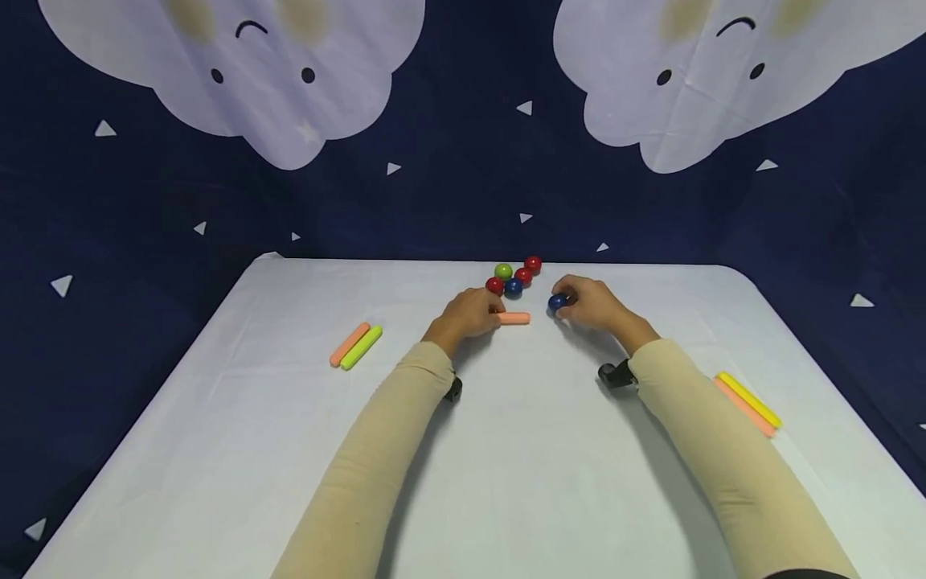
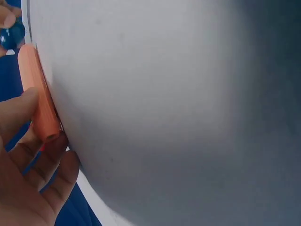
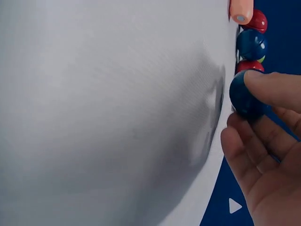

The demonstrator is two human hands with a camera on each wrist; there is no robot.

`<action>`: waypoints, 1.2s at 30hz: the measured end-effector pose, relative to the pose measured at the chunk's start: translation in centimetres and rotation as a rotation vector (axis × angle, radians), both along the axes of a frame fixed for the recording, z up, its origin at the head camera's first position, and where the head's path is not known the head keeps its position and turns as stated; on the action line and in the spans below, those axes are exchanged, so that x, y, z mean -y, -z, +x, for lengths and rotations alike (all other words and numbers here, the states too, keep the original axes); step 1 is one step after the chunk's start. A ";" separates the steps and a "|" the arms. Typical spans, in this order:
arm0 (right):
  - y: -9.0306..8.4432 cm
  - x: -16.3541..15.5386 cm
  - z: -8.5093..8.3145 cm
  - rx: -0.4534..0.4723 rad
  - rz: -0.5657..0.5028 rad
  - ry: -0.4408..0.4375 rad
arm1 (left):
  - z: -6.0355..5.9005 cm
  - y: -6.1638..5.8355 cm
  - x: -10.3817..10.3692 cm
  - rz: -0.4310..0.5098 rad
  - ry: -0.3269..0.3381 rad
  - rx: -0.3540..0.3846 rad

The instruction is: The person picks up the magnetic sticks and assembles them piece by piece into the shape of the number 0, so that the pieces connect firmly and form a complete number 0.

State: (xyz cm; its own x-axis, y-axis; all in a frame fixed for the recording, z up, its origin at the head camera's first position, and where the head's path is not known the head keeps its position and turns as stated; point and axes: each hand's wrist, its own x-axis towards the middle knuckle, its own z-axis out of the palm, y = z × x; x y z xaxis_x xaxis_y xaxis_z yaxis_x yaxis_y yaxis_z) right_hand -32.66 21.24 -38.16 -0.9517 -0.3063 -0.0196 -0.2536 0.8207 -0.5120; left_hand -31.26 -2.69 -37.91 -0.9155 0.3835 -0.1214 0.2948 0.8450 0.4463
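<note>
The left hand (image 1: 469, 312) pinched a short orange plastic stick (image 1: 514, 318) lying flat near the table's far edge; the right hand (image 1: 589, 302) gripped a glossy dark blue ball (image 1: 557, 302) just beside its free end, perhaps for joining them.

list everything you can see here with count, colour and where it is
table: 1, white, centre
backdrop: 1, dark blue with pale clouds, behind table
balls: 5 loose, three red, one green, one blue, clustered at far edge
blue ball: 1, in right hand
orange stick: 1, at left hand
stick pair: orange and green, left side
second stick pair: orange and yellow, right side
left hand: pinches orange stick
right hand: holds blue ball
</note>
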 end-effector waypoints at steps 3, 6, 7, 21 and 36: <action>0.1 0.0 0.4 0.019 -0.050 -0.019 | -0.2 -0.1 0.2 0.008 -0.012 0.019; 0.2 0.1 0.7 0.026 -0.072 -0.045 | -0.3 -0.3 0.3 0.015 -0.018 0.023; 0.3 0.2 0.8 0.029 -0.070 -0.051 | -0.4 -0.3 0.4 0.019 -0.023 0.023; 0.2 0.4 0.7 0.065 -0.040 -0.011 | -0.6 -0.5 1.0 0.087 -0.085 0.003; 0.5 -0.1 0.5 0.093 -0.090 0.007 | -0.9 -0.5 -0.2 0.098 -0.084 0.023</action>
